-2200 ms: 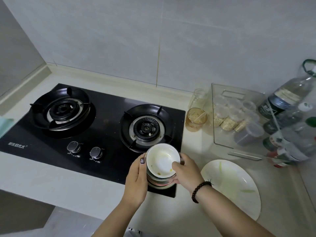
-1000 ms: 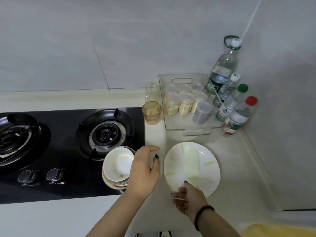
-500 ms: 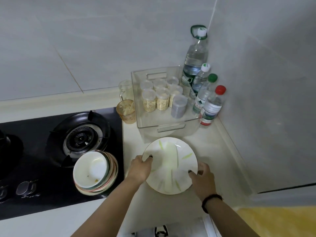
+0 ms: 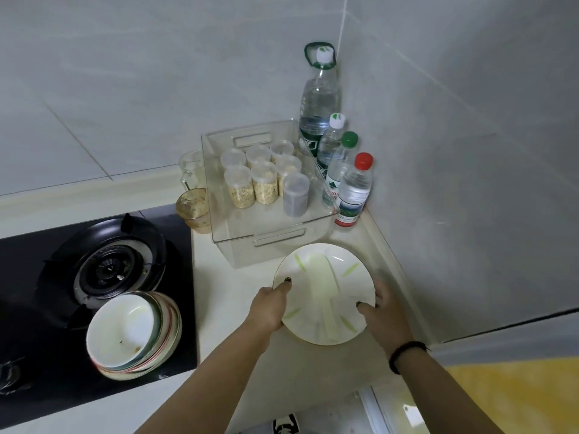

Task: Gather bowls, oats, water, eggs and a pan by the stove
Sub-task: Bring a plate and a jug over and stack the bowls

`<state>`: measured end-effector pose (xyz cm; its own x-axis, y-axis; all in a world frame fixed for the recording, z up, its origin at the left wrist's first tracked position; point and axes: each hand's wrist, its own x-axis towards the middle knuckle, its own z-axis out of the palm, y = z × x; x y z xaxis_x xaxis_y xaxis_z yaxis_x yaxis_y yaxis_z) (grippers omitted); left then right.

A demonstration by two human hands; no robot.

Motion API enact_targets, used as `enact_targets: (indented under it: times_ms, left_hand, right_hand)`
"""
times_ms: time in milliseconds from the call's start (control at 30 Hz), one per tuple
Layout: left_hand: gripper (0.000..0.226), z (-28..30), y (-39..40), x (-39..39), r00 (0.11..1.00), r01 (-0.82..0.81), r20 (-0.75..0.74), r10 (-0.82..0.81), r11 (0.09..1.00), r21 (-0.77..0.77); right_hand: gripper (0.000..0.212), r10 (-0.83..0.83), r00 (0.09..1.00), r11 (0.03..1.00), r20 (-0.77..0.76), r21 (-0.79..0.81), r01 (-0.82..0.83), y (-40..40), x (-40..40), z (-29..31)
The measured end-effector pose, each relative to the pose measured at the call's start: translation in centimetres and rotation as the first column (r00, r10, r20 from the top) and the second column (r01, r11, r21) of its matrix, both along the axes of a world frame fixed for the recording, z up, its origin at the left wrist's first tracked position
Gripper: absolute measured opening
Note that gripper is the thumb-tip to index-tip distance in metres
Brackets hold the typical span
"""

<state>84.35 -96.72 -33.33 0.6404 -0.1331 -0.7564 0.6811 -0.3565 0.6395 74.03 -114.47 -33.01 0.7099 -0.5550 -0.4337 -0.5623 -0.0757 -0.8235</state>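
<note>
A stack of bowls [image 4: 134, 335] sits on the black stove's [image 4: 37, 380] front right corner, white bowl on top. Right of it, a white plate with green streaks [image 4: 324, 292] lies on the counter. My left hand [image 4: 271, 305] grips its left rim and my right hand [image 4: 380, 317] grips its right rim. Behind the plate stands a clear bin [image 4: 266, 236] with several lidded jars of oats [image 4: 252, 186]. Several water bottles [image 4: 352, 189] stand in the corner beside the bin.
An amber cup [image 4: 194, 209] and a clear glass jug [image 4: 189, 169] stand between the burner [image 4: 108, 270] and the bin. Tiled walls meet in the corner at the right. The counter's front edge runs just below my wrists.
My hands let go of the bowl stack on the stove and moved right to the plate, taking hold of its two sides. The view swung to the right.
</note>
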Motion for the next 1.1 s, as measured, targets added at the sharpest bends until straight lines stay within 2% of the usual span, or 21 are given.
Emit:
enact_targets:
  times_ms: [100, 200, 400, 467, 533, 600, 633, 767, 867, 1000, 1100]
  left_hand:
    - [0.038, 0.0, -1.6, -0.1, 1.0, 0.0, 0.006, 0.0, 1.0, -0.015]
    - [0.036, 0.2, -2.7, -0.2, 1.0, -0.008, 0.001, 0.008, 0.999, -0.041]
    - [0.029, 0.5, -3.3, -0.4, 1.0, 0.011, 0.004, -0.01, 0.995, -0.099]
    - [0.029, 0.9, -3.0, -0.5, 1.0, 0.012, 0.014, -0.011, 0.992, -0.122]
    - [0.04, 1.7, -2.2, -0.5, 0.998, 0.006, 0.059, -0.001, 0.996, -0.086]
    - [0.055, 3.2, -1.2, -0.5, 0.991, -0.011, 0.133, 0.018, 0.999, -0.053]
    - [0.055, 4.2, 0.0, -0.3, 0.98, -0.042, 0.191, 0.053, 0.997, -0.061]
    - [0.036, 8.2, 4.9, -0.4, 0.91, -0.149, 0.365, 0.197, 0.976, -0.157]
    - [0.037, 9.9, 9.2, -0.7, 0.806, -0.239, 0.527, 0.271, 0.962, -0.129]
    - [0.039, 10.3, 16.1, -1.6, 0.61, -0.484, 0.724, 0.321, 0.875, 0.02]
    - [0.04, 8.9, 20.7, -1.9, 0.626, -0.566, 0.694, 0.355, 0.819, 0.091]
  right_hand:
    - [0.075, 0.107, 0.987, 0.988, -0.118, -0.098, -0.119, 0.1, -0.2, -0.3]
    - [0.08, 0.118, 0.98, 0.983, -0.159, -0.119, -0.138, 0.1, -0.4, -0.4]
    - [0.076, 0.098, 0.975, 0.978, -0.197, -0.162, -0.131, 0.0, -0.4, 0.4]
    - [0.071, 0.094, 0.977, 0.965, -0.193, -0.222, -0.137, 0.4, -0.2, 1.0]
    - [0.065, 0.117, 0.981, 0.944, -0.153, -0.291, -0.158, 1.5, 0.3, 1.9]
    - [0.059, 0.163, 0.982, 0.936, -0.094, -0.3, -0.184, 2.8, 1.0, 3.0]
    - [0.057, 0.206, 0.977, 0.931, -0.053, -0.295, -0.213, 4.0, 1.9, 3.7]
    - [0.045, 0.318, 0.943, 0.929, 0.101, -0.231, -0.289, 8.5, 4.6, 5.9]
    - [0.039, 0.404, 0.898, 0.912, 0.173, -0.147, -0.382, 12.3, 6.3, 6.6]
    - [0.045, 0.623, 0.772, 0.782, 0.128, -0.107, -0.614, 17.8, 7.6, 5.9]
    - [0.057, 0.676, 0.734, 0.736, 0.064, 0.0, -0.677, 20.9, 8.6, 4.9]
